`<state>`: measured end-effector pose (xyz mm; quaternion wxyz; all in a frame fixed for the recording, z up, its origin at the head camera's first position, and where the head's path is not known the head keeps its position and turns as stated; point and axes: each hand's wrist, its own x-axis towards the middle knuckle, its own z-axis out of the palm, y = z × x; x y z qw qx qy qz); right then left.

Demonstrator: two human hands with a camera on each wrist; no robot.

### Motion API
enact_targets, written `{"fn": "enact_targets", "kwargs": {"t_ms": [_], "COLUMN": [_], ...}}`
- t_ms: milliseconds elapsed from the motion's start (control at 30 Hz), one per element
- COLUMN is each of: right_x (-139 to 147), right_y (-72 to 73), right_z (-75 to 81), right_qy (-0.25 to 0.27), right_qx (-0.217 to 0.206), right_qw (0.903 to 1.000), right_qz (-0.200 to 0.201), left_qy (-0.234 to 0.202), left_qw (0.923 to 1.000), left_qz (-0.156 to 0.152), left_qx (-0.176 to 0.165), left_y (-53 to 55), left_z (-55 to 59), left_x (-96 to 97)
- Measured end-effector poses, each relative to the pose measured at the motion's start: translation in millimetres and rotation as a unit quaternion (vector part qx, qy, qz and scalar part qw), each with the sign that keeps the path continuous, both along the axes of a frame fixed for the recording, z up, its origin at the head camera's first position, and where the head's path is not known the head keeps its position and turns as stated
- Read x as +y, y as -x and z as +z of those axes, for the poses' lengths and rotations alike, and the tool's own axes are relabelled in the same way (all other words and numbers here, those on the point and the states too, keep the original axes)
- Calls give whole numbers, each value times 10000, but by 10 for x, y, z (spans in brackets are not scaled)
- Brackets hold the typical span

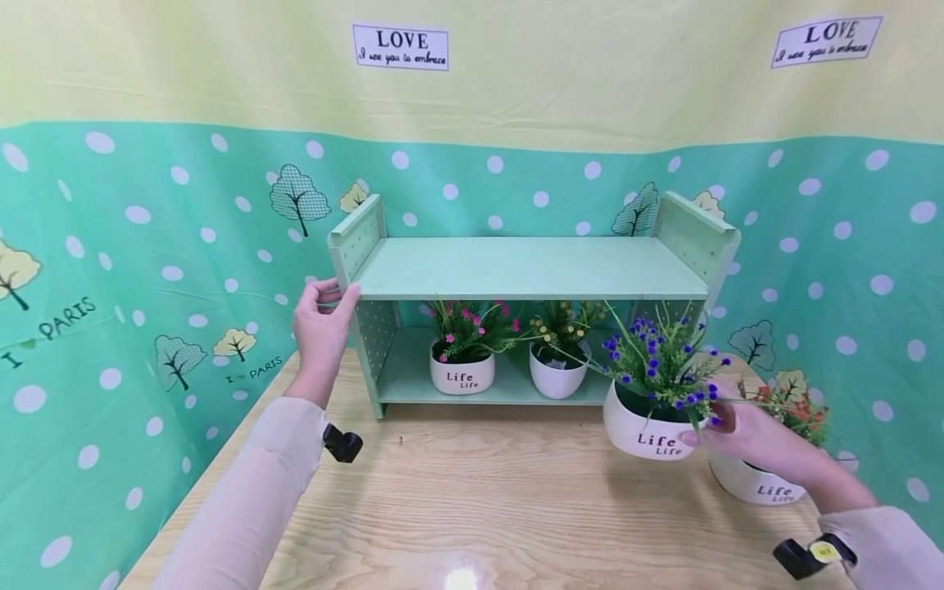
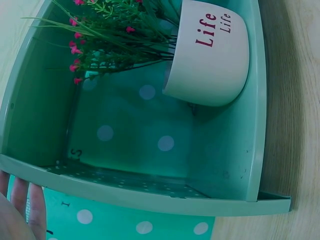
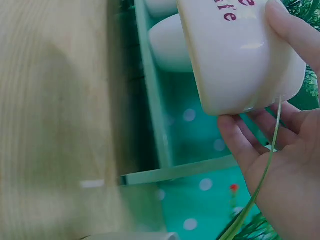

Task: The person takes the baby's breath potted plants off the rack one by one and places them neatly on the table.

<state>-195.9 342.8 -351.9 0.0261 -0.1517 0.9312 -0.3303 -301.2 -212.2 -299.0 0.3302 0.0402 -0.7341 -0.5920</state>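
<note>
My right hand (image 1: 748, 434) grips a white oval flowerpot (image 1: 652, 430) by its right end, thumb on the front and fingers behind and beneath. Blue-purple flowers grow from it, and "Life" is printed on its side. It is held up in front of the right end of a pale green two-tier shelf (image 1: 531, 266). At the shelf's left side panel, my left hand (image 1: 321, 328) holds the front edge, thumb on the front and fingers on the outer face. The left wrist view shows only fingers (image 2: 19, 197) at that panel. Close up, the held pot (image 3: 240, 55) is tilted sideways in the right wrist view.
On the lower tier stand a pink-flowered white pot (image 1: 462, 375) and a yellow-flowered round white pot (image 1: 558, 377). A red-flowered white pot (image 1: 760, 483) sits on the wooden table (image 1: 472, 492), right of the shelf and partly behind my right hand. A patterned curtain (image 1: 243, 205) hangs behind.
</note>
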Motion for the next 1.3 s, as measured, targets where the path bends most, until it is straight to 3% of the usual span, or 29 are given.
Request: {"fn": "enact_targets", "kwargs": {"t_ms": [300, 700, 1033, 1300], "right_x": [60, 12, 40, 107], "right_y": [-20, 1, 3, 23], "right_z": [-254, -564, -767, -836], "right_qy": [313, 1023, 1271, 1260], "right_qx": [-275, -1279, -1056, -1180], "right_qw": [9991, 9865, 9858, 9848], "right_qz": [105, 5, 283, 183], "left_qy": [-41, -78, -23, -26], "left_qw": [10000, 10000, 10000, 10000], "left_qz": [1, -14, 6, 5], "left_qx": [6, -36, -19, 17], "left_y": [3, 2, 3, 1], "left_z": [-2, -9, -12, -6], "left_x": [-4, 1, 8, 7]}}
